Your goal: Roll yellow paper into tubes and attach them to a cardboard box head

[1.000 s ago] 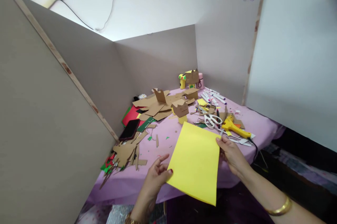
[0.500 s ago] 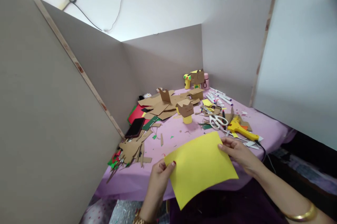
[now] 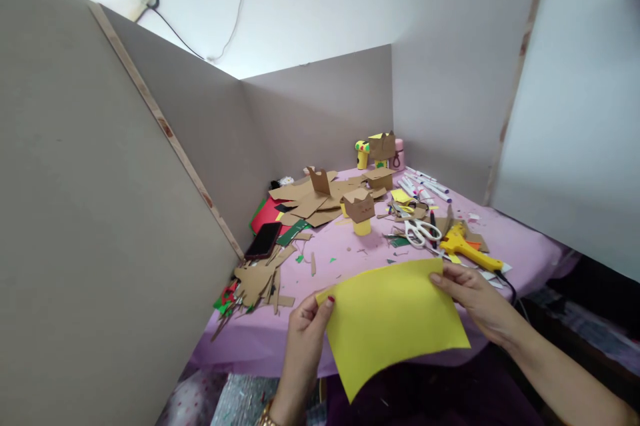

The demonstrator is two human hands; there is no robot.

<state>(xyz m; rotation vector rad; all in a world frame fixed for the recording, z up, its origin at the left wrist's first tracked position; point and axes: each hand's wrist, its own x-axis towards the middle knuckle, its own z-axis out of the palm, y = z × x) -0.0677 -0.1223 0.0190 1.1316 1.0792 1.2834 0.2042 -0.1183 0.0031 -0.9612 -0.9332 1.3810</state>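
**An even grip for the yellow sheet**

Leftmost, to the left of our left hand [image 3: 306,326], lie the scraps [image 3: 255,283], and farther from us, beyond this hand, the phone [image 3: 264,241]; we had better not swing the wrist that way. The left hand itself is clamped on the sheet [image 3: 395,319] at its far left corner, with the thumb on top. The sheet is in the air between our two hands, over the near side of the table [image 3: 325,236], and it bows: its near edge curves, and its near left corner hangs down. We judge that an equal, light pull outward would flatten it well, because such a thin sheet can crease under a strong thumb. Beyond it, between the hands, stands the cat figure [image 3: 360,209]; we should leave some air before it. More to the right, beyond the right fingertips, are the scissors [image 3: 423,233], where the far edge could catch. The right hand [image 3: 473,293] pinches the sheet near its far right corner. Just past this hand lies the glue gun [image 3: 470,249]; whether it is hot we cannot tell, so our knuckles should avoid it.
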